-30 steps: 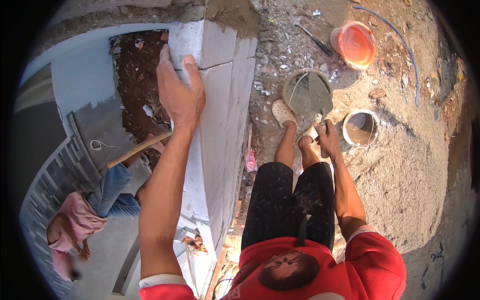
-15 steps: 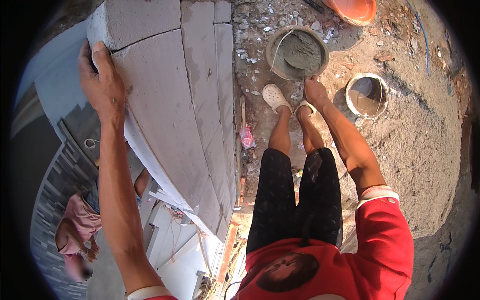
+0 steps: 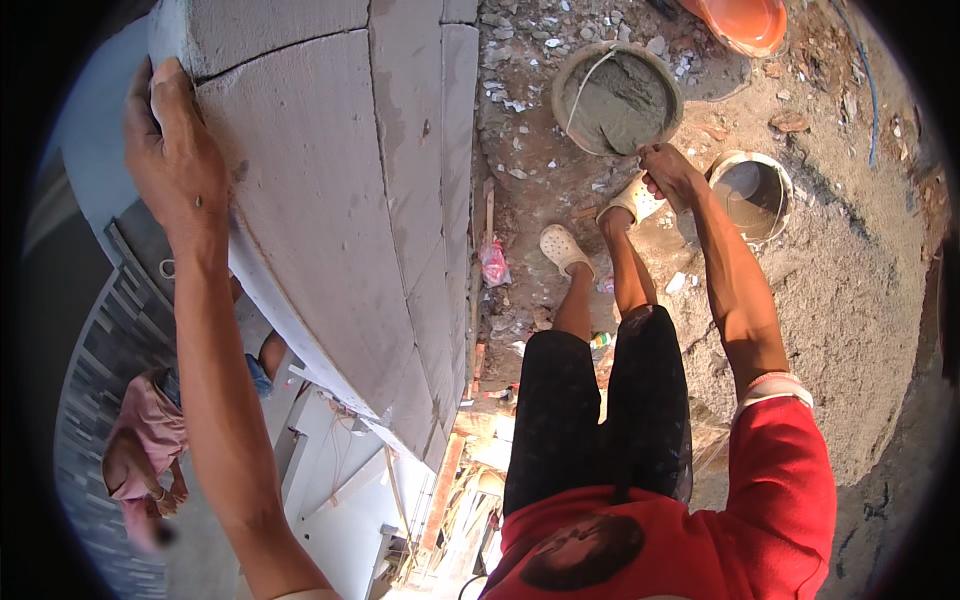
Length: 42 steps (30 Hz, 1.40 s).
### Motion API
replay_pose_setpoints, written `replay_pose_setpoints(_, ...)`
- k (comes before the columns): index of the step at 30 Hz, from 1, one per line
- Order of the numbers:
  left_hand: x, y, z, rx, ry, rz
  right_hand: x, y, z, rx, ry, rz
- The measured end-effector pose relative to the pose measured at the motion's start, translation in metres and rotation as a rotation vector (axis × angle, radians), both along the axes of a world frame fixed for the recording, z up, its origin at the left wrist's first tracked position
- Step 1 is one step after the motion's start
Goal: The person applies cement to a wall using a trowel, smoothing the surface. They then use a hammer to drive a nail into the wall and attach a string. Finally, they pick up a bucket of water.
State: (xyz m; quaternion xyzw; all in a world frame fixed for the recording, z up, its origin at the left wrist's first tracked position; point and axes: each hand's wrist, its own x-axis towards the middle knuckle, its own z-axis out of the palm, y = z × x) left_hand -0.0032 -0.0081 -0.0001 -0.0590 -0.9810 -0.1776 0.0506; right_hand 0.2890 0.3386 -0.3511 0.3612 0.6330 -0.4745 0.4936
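Left hand point(image 3: 180, 165): at the left edge of the grey block wall point(image 3: 300, 150), near its upper-left corner. Thumb and fingers set apart, so grip is wide; thumb against the edge just beside a block joint, fingers on the outer side. How firmly it presses, can't tell.

Right hand point(image 3: 672, 172): closed narrow on what looks like a trowel point(image 3: 680, 200), handle end showing below the fist. Fist is just beside the lower-right rim of the mortar bucket point(image 3: 559, 100); blade can't be made out clearly. Bucket stands on the ground right of the wall, wet grey mortar point(image 3: 630, 90) inside, wire handle lying across its left side.

Second bucket point(image 3: 784, 200), pale-rimmed with murky liquid, is right of that hand. Orange bucket point(image 3: 750, 25) lies tilted above, thin blue hose point(image 3: 874, 115) further right. Sand heap point(image 3: 830, 340) spreads below them. Pale clogs point(image 3: 562, 248) on the wearer's feet, below the mortar bucket. Pink plastic bag point(image 3: 494, 262) by the wall's right edge. Co-worker in a pink shirt point(image 3: 160, 425) is beyond the wall's left edge.
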Motion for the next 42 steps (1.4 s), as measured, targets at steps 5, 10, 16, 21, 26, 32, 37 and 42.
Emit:
replay_pose_setpoints(5, 0.001, -0.002, -0.001, -0.051, 0.043, 0.009, 0.018, 0.036, 0.023, 0.347, 0.228, 0.521)
replay_pose_setpoints(10, 0.002, -0.004, -0.002, -0.088, 0.045, 0.052, 0.008, 0.007, -0.021, 0.127, 0.052, 0.107)
replay_pose_setpoints(16, -0.003, -0.005, 0.000, -0.134, 0.053, -0.013, 0.012, -0.012, -0.053, -0.011, 0.175, -0.100)
replay_pose_setpoints(21, -0.002, -0.002, -0.001, -0.048, 0.022, 0.011, 0.054, 0.029, -0.018, 0.125, 0.397, 0.216)
replay_pose_setpoints(26, -0.003, -0.001, -0.002, 0.009, 0.029, -0.021, 0.040, 0.034, 0.020, 0.078, 0.442, 0.014)
replay_pose_setpoints(32, -0.003, -0.003, -0.007, 0.083, 0.022, 0.009, -0.007, -0.029, 0.095, -0.389, 0.552, -0.437)
replay_pose_setpoints(37, -0.003, 0.002, -0.005, 0.049, 0.068, -0.030, -0.060, -0.096, 0.173, -0.525, 0.669, -1.094)
replay_pose_setpoints(42, 0.004, 0.002, 0.000, 0.080, 0.061, -0.039, -0.118, -0.136, 0.195, 0.508, 1.086, -0.901)
